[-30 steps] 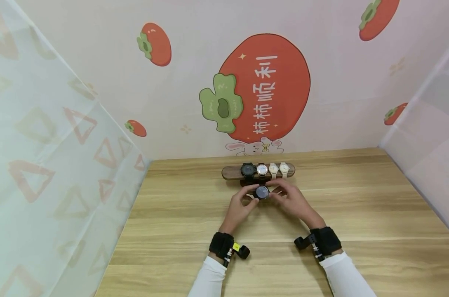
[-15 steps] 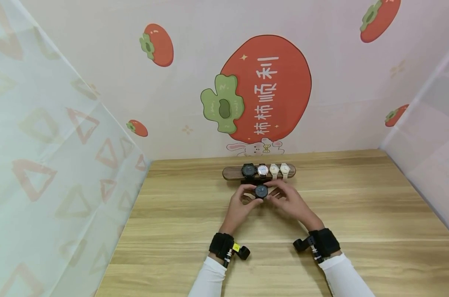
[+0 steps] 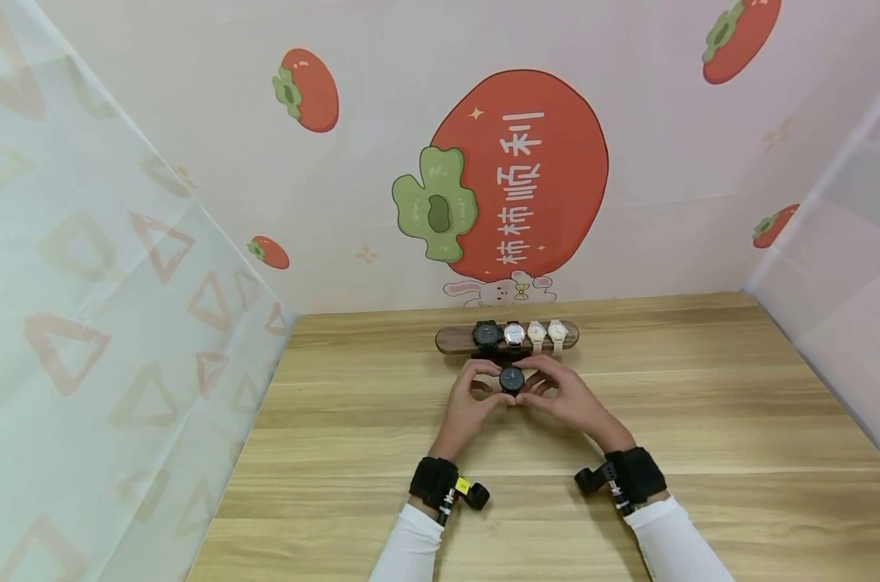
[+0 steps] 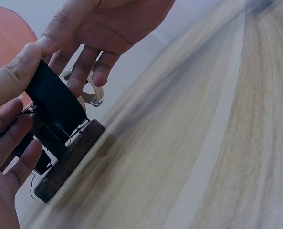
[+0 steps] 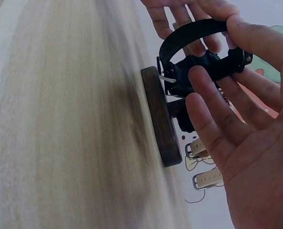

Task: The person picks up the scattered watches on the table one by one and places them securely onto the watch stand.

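Both hands, left and right, pinch the black watch; light, floppy strap, so probably best held by the case.

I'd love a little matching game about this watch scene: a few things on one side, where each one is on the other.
Things:
1. black watch
2. cream-strap watches
3. wooden stand
4. wrist cameras

Places:
a. held between both hands
b. strapped behind the hands
c. on the stand's right part
d. on the table by the wall

Pairs: 1-a, 2-c, 3-d, 4-b
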`<action>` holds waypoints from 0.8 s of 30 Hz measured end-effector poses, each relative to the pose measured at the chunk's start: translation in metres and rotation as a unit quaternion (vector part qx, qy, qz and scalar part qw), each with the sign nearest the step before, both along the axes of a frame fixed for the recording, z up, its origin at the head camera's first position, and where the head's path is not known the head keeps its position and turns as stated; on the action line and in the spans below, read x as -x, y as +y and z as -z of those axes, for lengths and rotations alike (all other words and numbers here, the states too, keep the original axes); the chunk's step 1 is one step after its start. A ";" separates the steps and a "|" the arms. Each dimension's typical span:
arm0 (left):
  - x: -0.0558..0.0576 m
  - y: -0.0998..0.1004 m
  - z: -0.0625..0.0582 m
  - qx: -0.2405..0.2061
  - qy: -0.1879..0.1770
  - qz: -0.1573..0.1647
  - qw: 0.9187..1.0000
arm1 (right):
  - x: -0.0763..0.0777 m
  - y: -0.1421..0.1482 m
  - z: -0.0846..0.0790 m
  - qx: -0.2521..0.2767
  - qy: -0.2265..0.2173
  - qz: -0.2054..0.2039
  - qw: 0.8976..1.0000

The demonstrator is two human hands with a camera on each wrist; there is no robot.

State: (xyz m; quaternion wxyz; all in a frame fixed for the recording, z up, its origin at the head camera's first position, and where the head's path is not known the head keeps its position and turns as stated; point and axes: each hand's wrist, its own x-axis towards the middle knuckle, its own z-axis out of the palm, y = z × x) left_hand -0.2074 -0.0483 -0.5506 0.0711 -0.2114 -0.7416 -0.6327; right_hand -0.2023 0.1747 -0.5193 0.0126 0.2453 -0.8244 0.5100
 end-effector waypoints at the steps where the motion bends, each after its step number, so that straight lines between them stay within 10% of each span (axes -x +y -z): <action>1: 0.000 0.000 0.000 0.000 -0.002 0.002 1.000 | 0.000 0.000 0.000 0.000 0.001 0.000 1.000; 24: -0.003 -0.003 0.003 0.034 -0.003 0.049 0.998 | -0.001 0.005 0.004 -0.009 0.019 -0.020 1.000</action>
